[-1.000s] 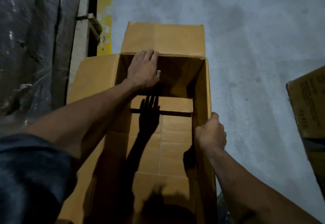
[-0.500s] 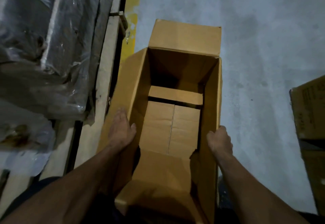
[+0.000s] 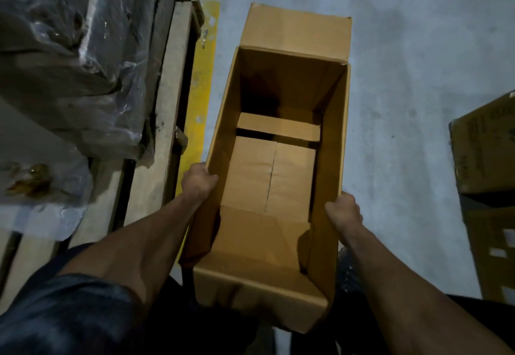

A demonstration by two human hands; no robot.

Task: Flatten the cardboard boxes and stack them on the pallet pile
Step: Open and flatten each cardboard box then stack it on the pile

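Observation:
A long brown cardboard box (image 3: pixel 331 137) stands open in front of me on the grey floor, its far flap folded outward and its bottom flaps closed inside. My left hand (image 3: pixel 196 180) grips the top edge of the box's left wall, fingers curled over the rim. My right hand (image 3: pixel 344 211) grips the top edge of the right wall the same way. The near end flap hangs toward my legs. The fingertips of both hands are hidden behind the walls.
A pallet (image 3: pixel 164 109) loaded with plastic-wrapped goods (image 3: pixel 69 56) runs along the left. A yellow floor line (image 3: pixel 199 90) lies between it and the box. Another cardboard box (image 3: pixel 490 187) stands at the right edge. Bare concrete floor (image 3: pixel 418 62) lies beyond and to the right.
My left hand left the far wall's top edge and came back to grip the left wall near me. The box has shifted to the right in view, away from the pallet, as my head turned left.

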